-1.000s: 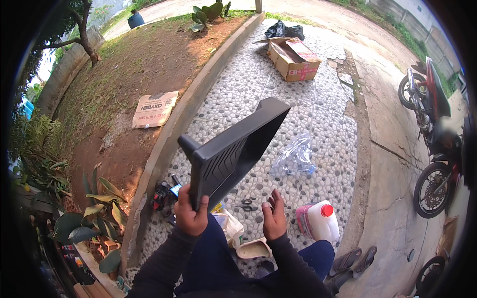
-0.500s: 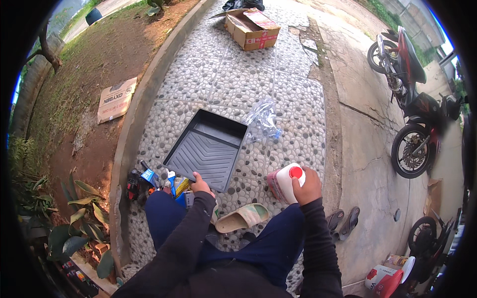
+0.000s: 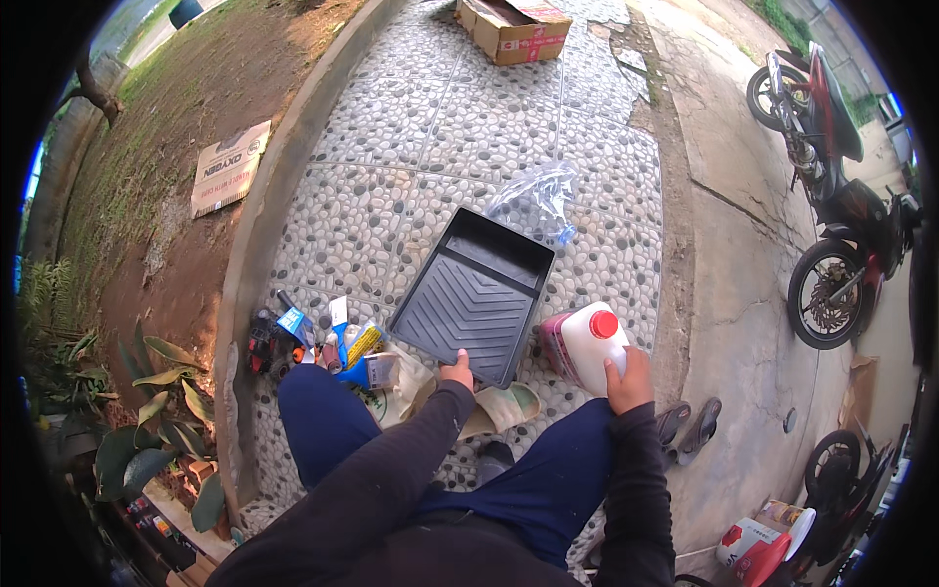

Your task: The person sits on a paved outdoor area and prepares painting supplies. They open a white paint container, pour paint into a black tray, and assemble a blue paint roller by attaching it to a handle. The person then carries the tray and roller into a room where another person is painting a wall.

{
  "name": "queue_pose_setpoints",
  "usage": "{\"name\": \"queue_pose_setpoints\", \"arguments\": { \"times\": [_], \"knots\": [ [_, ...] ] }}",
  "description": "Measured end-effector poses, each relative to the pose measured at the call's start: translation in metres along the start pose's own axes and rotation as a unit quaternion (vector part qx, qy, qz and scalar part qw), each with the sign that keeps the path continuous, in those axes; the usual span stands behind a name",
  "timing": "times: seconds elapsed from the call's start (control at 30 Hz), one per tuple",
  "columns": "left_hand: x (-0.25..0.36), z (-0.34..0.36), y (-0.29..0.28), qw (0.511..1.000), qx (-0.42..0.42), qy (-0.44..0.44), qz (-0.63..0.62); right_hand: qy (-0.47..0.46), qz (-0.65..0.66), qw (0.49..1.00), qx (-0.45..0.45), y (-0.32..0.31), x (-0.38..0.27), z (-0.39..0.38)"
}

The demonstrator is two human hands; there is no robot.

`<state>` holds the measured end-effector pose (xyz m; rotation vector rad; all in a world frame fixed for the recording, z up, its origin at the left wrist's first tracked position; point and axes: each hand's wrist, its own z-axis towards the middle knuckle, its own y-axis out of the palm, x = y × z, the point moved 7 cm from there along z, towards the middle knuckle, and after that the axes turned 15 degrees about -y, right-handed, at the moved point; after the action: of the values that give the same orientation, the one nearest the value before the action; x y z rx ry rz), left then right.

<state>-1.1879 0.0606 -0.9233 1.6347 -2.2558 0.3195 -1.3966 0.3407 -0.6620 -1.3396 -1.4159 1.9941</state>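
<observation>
Black tray point(image 3: 474, 303) has slid over toward the middle of the frame since half a second ago, away from the tool pile and closer to the white jug point(image 3: 590, 344), so a yellow item point(image 3: 364, 342) on the left is way easier to see now. Some of that shift is the camera moving too, since the cardboard box point(image 3: 514, 34) went up and got its top chopped off by the edge. A second ago the tray was tipped up on its side; now its ribbed inside faces up, just below the clear plastic bag point(image 3: 533, 201).

Left grip point(image 3: 457, 376) is closed on the tray's near edge, thumb on top, fingers hidden underneath. Right grip point(image 3: 631, 383) is closed around the jug's handle, thumb lower than before and clear of the red cap point(image 3: 603, 323), rest of the fingers mostly out of sight. Can't tell if the tray sits flat on the pebbled floor point(image 3: 391, 127) or is held just off it.

Beige slipper point(image 3: 509, 406) is half covered by the tray and left forearm. Red and black thing point(image 3: 269, 342) far left is too dark to make out.
</observation>
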Motion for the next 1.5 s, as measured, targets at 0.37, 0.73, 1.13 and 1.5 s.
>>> {"name": "queue_pose_setpoints", "arguments": {
  "times": [0.37, 0.73, 1.13, 1.5],
  "knots": [
    [-0.045, 0.001, 0.049, 0.966, -0.038, -0.120, 0.224, 0.008, -0.009, 1.000, -0.027, -0.003, 0.015, -0.014],
    [0.127, 0.031, -0.019, 0.623, 0.218, 0.385, 0.646, 0.007, -0.035, 0.998, -0.044, -0.001, 0.005, -0.010],
    [0.160, 0.087, 0.003, 0.453, 0.066, 0.320, 0.829, 0.025, -0.044, 0.998, -0.044, -0.003, 0.010, -0.013],
    [0.404, 0.065, -0.108, 0.587, 0.232, 0.235, 0.739, -0.007, -0.011, 0.999, -0.042, 0.003, 0.006, -0.005]
  ]
}}
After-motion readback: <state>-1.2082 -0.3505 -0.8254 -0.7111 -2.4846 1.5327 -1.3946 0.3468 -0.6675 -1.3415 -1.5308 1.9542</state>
